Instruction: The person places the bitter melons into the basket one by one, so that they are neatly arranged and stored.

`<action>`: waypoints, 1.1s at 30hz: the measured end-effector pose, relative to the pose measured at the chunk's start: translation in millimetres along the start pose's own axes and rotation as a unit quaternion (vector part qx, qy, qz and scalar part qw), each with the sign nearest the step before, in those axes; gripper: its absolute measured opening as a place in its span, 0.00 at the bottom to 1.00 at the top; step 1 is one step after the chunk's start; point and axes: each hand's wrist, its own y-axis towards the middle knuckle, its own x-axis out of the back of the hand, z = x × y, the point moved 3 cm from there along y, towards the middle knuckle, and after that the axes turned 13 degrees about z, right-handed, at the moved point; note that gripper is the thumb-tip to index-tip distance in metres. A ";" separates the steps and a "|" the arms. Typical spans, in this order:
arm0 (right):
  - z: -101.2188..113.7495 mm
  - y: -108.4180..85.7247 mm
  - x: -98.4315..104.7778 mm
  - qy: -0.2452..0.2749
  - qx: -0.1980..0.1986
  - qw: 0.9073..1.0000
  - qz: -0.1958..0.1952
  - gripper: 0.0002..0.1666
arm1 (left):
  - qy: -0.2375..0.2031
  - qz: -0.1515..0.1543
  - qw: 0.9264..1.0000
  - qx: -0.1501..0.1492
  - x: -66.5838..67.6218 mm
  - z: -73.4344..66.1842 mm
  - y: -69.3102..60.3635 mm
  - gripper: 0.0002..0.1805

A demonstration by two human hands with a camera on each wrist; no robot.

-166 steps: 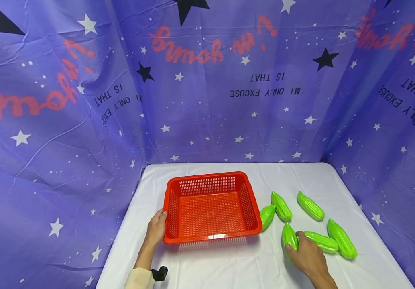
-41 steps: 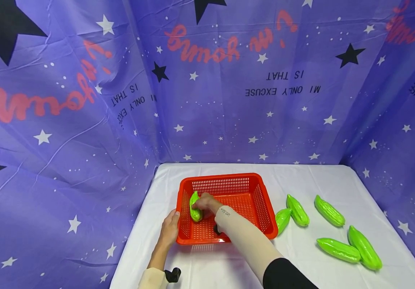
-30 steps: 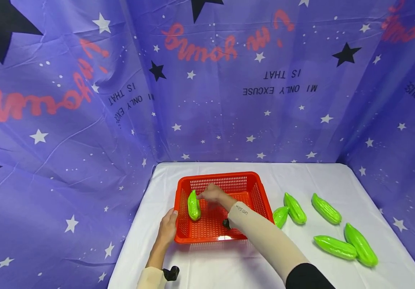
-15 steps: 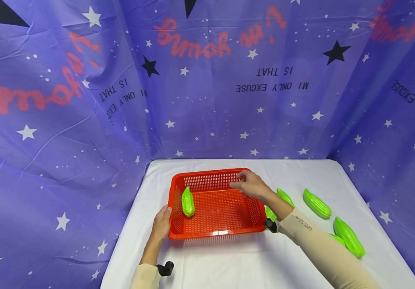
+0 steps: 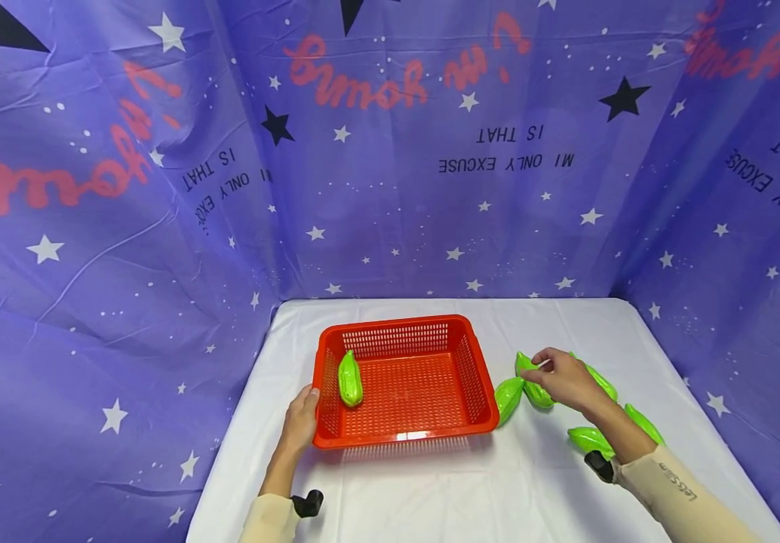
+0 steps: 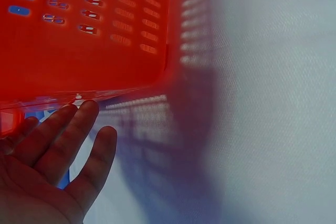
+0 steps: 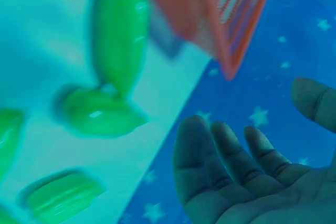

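The red basket [image 5: 403,385] has one green ridged vegetable [image 5: 350,381] lying at its left side. My left hand [image 5: 300,421] holds the basket's left rim, with its fingers [image 6: 84,124] under the edge in the left wrist view. Above the loose vegetables at the right, my right hand [image 5: 566,379] hangs empty, thumb and fingers apart. Beneath it lies a vegetable [image 5: 538,394], partly covered; another [image 5: 508,400] touches the basket's right edge. In the right wrist view, the hand [image 7: 252,177] shows spread fingers holding nothing.
Farther right lie more green vegetables [image 5: 643,424], partly behind the right hand and forearm. A white cloth [image 5: 431,498] covers the table, and a purple star-printed curtain [image 5: 390,226] surrounds its back and sides.
The right hand took a vegetable into the basket's left side, let go of it, then moved right out of the basket to over the loose ones. The left hand stays at the rim.
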 end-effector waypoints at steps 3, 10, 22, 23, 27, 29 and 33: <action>-23.8 -8.5 4.2 -0.047 -0.020 0.999 -0.015 0.28 | -0.007 0.007 1.000 0.005 -0.1 -6.8 -1.1 0.24; -82.8 -24.4 0.3 -0.114 -0.049 0.992 -0.020 0.33 | 0.000 0.008 1.000 0.006 -1.6 0.7 1.3 0.25; -129.1 -41.9 -13.4 -0.152 -0.106 0.982 0.037 0.41 | -0.001 0.006 1.000 0.003 -0.4 1.0 0.2 0.25; -132.0 -42.6 -15.3 -0.154 -0.111 0.981 0.041 0.42 | 0.001 0.004 1.000 0.002 -0.1 0.9 0.0 0.24; -140.0 -45.0 -20.1 -0.163 -0.115 0.979 0.038 0.43 | 0.009 0.002 1.000 0.006 -0.2 2.3 -0.6 0.24; -142.1 -45.2 -21.7 -0.172 -0.105 0.979 0.027 0.41 | 0.008 0.003 1.000 0.009 -0.2 2.6 -0.6 0.24; -147.3 -44.6 -24.7 -0.211 -0.075 0.975 -0.007 0.32 | 0.004 0.006 1.000 0.007 -0.5 2.2 0.2 0.24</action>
